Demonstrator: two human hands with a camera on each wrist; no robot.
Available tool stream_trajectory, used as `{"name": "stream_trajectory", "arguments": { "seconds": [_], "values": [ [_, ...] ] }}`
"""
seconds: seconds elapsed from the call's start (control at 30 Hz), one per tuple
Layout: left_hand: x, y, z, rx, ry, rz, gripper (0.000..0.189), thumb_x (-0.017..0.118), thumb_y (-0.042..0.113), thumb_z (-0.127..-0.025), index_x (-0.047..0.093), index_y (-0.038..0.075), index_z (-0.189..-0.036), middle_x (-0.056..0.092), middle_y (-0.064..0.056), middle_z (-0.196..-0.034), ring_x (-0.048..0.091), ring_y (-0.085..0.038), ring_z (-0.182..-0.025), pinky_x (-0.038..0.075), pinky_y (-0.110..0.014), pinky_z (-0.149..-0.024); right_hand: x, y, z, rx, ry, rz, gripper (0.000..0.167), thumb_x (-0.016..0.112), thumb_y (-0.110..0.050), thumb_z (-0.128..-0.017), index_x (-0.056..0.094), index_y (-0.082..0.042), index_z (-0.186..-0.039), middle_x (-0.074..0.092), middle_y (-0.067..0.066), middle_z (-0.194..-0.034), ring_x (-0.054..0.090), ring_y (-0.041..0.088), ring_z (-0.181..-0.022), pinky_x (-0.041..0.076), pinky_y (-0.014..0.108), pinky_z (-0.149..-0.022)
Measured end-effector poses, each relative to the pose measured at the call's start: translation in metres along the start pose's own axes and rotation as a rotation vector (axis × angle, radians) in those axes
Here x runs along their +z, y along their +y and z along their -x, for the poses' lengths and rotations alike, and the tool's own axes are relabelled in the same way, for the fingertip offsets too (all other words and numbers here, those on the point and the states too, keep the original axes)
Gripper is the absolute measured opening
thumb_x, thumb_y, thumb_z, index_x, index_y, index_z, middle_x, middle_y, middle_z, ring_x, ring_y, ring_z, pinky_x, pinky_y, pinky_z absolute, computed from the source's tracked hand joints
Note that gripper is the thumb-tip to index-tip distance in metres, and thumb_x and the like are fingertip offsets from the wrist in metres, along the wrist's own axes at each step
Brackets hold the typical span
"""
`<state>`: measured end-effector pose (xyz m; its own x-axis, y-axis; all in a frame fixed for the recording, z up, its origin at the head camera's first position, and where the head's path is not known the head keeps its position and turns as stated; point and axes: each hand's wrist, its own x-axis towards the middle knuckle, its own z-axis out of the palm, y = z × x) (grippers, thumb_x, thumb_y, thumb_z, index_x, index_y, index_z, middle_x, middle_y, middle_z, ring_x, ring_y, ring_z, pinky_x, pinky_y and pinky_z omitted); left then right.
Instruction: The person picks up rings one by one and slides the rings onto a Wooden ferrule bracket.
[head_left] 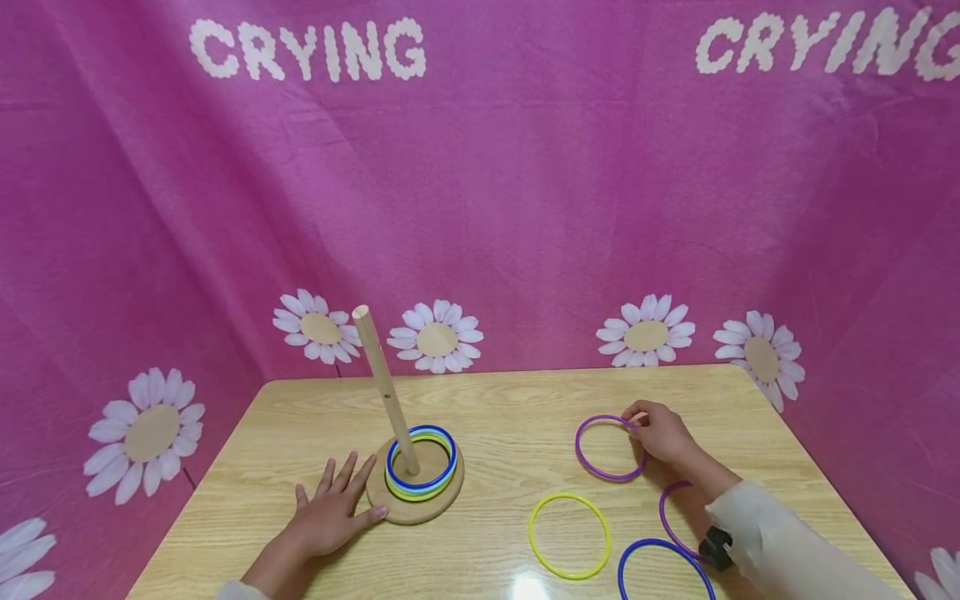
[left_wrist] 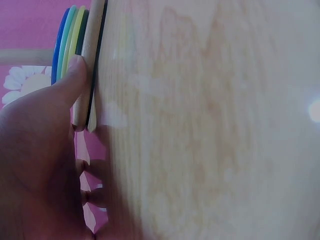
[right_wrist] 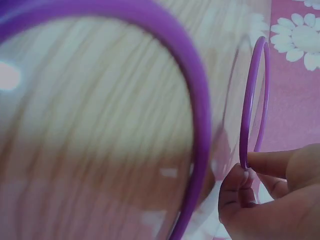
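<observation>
My right hand (head_left: 663,432) pinches a thin purple ring (head_left: 577,450) by its right side, over the table's right half. In the right wrist view that purple ring (right_wrist: 245,120) stands clear of its shadow, between thumb and fingers. My left hand (head_left: 330,518) lies with spread fingers beside a round wooden base (head_left: 408,517), its thumb at the rim. From this base rises a tall wooden peg (head_left: 382,383), leaning left in the head view. Around the peg's foot lie stacked rings, a blue ring (head_left: 453,454) on top, with light blue and yellow ones beneath.
A yellow ring (head_left: 531,533) lies flat on the wooden table (head_left: 495,417), right of centre. Nearer the front edge is a blue ring (head_left: 648,542), beside another purple ring (head_left: 662,510) partly hidden under my right forearm. A pink curtain (head_left: 510,208) with daisies surrounds the table.
</observation>
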<state>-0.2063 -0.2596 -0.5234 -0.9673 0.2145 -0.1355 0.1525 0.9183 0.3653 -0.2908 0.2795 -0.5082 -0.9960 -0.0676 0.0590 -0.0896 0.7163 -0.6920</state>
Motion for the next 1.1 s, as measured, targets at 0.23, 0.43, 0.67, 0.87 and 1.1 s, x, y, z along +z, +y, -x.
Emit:
{"name": "stream_trajectory", "arguments": {
  "seconds": [0.23, 0.43, 0.67, 0.87, 1.1],
  "values": [
    [-0.002, -0.001, 0.001, -0.006, -0.007, -0.015, 0.09, 0.051, 0.073, -0.096, 0.022, 0.027, -0.167, 0.01, -0.016, -0.173, -0.001, -0.051, -0.155, -0.003, -0.09, -0.101, 0.013, -0.02, -0.006, -0.033, -0.008, -0.05, 0.013, 0.069, 0.002, -0.091, 0.067, 0.002, -0.104, 0.065, 0.011, -0.084, 0.056, 0.017, -0.074, 0.045, 0.028, -0.061],
    [-0.002, 0.0, 0.001, -0.009, -0.01, -0.012, 0.09, 0.051, 0.074, -0.095, 0.021, 0.027, -0.167, 0.01, -0.016, -0.173, -0.002, -0.051, -0.155, -0.003, -0.089, -0.101, 0.029, -0.039, -0.013, -0.047, -0.025, -0.128, 0.016, 0.066, 0.008, -0.087, 0.066, 0.004, -0.102, 0.065, 0.015, -0.081, 0.054, 0.013, -0.067, 0.043, 0.025, -0.057],
    [-0.003, 0.0, 0.001, -0.01, -0.006, -0.016, 0.091, 0.051, 0.074, -0.095, 0.022, 0.026, -0.167, 0.011, -0.016, -0.173, -0.001, -0.051, -0.155, -0.003, -0.089, -0.101, 0.047, -0.066, -0.02, -0.009, -0.032, -0.215, 0.025, 0.058, 0.012, -0.081, 0.065, 0.002, -0.103, 0.064, 0.014, -0.081, 0.054, 0.014, -0.064, 0.044, 0.024, -0.054],
    [-0.003, 0.0, 0.001, -0.006, -0.007, -0.019, 0.09, 0.051, 0.074, -0.095, 0.022, 0.026, -0.167, 0.011, -0.017, -0.173, -0.001, -0.051, -0.155, -0.003, -0.09, -0.101, 0.055, -0.096, -0.023, -0.038, -0.025, -0.251, 0.015, 0.062, 0.009, -0.09, 0.065, 0.002, -0.102, 0.062, 0.011, -0.083, 0.056, 0.014, -0.07, 0.047, 0.024, -0.058],
    [-0.002, 0.0, 0.001, -0.004, -0.006, -0.013, 0.09, 0.051, 0.073, -0.096, 0.021, 0.026, -0.167, 0.01, -0.017, -0.173, -0.002, -0.051, -0.155, -0.004, -0.089, -0.101, 0.061, -0.137, -0.027, -0.044, -0.023, -0.358, 0.014, 0.063, 0.008, -0.091, 0.064, 0.002, -0.104, 0.059, 0.007, -0.082, 0.055, 0.013, -0.071, 0.049, 0.024, -0.06]
  ]
}}
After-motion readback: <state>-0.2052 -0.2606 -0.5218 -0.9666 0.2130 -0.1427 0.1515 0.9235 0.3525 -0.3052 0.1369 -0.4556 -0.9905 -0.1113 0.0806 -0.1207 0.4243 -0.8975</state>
